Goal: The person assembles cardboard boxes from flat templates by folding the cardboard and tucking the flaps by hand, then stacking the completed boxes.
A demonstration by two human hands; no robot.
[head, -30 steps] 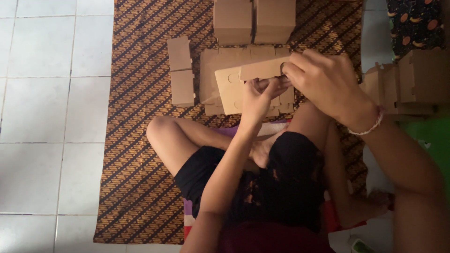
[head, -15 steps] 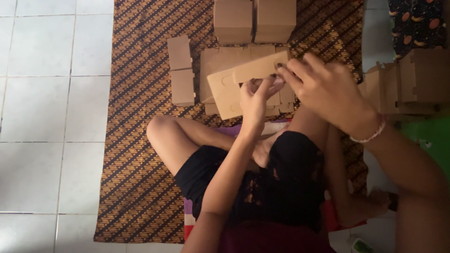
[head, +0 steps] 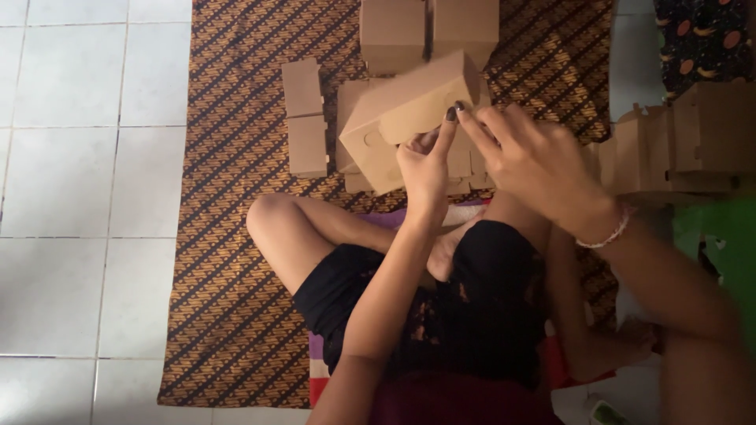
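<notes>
I sit cross-legged on a brown patterned mat. A brown cardboard box blank, partly folded into shape, is raised and tilted over my knees. My left hand grips its lower edge from beneath, fingers curled on the card. My right hand rests its fingertips on the box's right end, pressing a flap; a beaded bracelet circles that wrist. Flat cardboard blanks lie under the box on the mat.
Two folded boxes stand at the mat's far edge. A flat two-panel piece lies to the left. A stack of cardboard blanks sits at the right, beside green matting. White floor tiles spread to the left.
The cardboard has gone from nearly flat to an opened, tilted box shape, lifted higher. Both hands have shifted along it, the right moving to its end.
</notes>
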